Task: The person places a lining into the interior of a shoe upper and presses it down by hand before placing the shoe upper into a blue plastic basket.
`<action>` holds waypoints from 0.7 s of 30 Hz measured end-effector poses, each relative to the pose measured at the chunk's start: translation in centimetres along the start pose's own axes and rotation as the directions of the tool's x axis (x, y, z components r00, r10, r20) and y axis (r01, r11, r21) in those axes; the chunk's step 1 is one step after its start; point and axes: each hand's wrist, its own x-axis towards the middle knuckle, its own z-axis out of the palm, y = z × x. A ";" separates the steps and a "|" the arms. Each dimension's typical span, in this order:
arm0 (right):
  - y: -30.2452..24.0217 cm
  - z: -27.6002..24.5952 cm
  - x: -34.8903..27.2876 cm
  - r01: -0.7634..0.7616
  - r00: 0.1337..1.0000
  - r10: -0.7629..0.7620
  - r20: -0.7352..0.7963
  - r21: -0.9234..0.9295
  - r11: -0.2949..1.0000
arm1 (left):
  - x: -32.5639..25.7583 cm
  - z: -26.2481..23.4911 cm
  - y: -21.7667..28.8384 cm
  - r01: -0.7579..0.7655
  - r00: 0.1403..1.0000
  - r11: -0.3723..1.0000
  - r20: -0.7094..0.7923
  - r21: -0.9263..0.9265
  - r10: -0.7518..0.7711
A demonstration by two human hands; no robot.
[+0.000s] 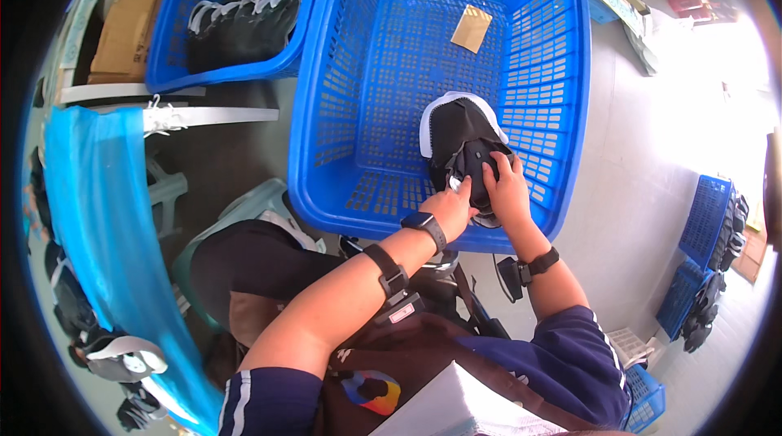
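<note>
A bundle of black fabric pieces with a curved white edge, which look like shoe uppers (456, 125), is held over the near right part of a large blue plastic basket (303, 110). My left hand (450, 208) closes on the near left side of the bundle, its fingertips pressed to the black cloth. On the right side my right hand (507, 191) grips the same bundle, fingers bent over its top. The undersides of both hands are hidden. A small tan card (472, 28) lies on the basket's floor at the far side.
Black white-edged pieces (244, 24) fill a second blue basket (163, 53) at the far left. Beside it stand a cardboard box (124, 24) and a table with blue sheeting (98, 191). Blue crates (705, 216) with black pieces stand at the right. A stool (244, 208) is near my left.
</note>
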 end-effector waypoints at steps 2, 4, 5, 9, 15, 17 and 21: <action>0.2 0.8 0.4 0.047 0.998 -0.047 -0.031 -0.026 0.999 | 0.6 -0.2 -0.4 0.012 1.000 1.000 0.022 -0.013 -0.012; 0.6 2.2 0.7 0.049 0.998 -0.050 -0.030 -0.041 0.998 | 1.4 -0.8 -0.6 0.057 0.994 0.998 0.092 -0.006 -0.057; 0.5 3.0 1.3 0.058 0.997 -0.060 -0.041 -0.048 0.997 | 1.3 -0.4 -1.4 0.067 0.995 0.998 0.072 -0.010 -0.066; -0.8 5.2 0.4 0.073 0.997 -0.072 0.016 -0.080 0.994 | 0.4 -0.7 -5.7 0.068 0.983 0.996 0.173 -0.064 -0.056; 6.2 1.9 2.7 -0.336 0.935 0.004 0.354 0.884 0.326 | -0.4 -1.5 -4.9 0.079 0.986 0.960 0.165 -0.269 -0.034; 7.0 1.4 4.4 -0.399 0.913 0.185 0.363 0.889 0.225 | -1.1 0.2 -4.9 0.087 0.988 0.969 0.143 -0.229 -0.055; 25.8 6.2 8.5 -0.729 0.684 0.439 0.582 0.562 0.390 | -0.3 2.1 -1.5 -0.059 0.988 0.951 0.118 -0.304 0.098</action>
